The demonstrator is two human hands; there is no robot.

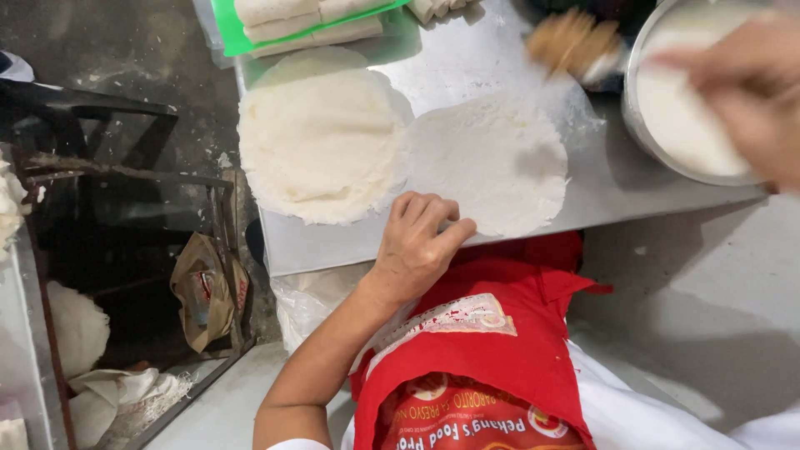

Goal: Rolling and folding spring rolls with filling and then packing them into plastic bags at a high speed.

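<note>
My left hand (pixel 419 243) rests with curled fingers on the near edge of a thin round white wrapper (pixel 492 158) lying flat on a metal table (pixel 617 179). A stack of similar round white wrappers (pixel 321 146) lies just to its left. My right hand (pixel 750 87) is blurred at the upper right, over a metal bowl of white liquid (pixel 679 108). A blurred brush with tan bristles (pixel 571 42) sticks out from that hand toward the wrappers. I wear a red apron (pixel 492 367).
A green tray with pale rolled pieces (pixel 300 21) sits at the table's far end. To the left stand a dark metal frame (pixel 125 167), a brown bag (pixel 204 292) and white bundles (pixel 79 329). Grey floor lies to the right.
</note>
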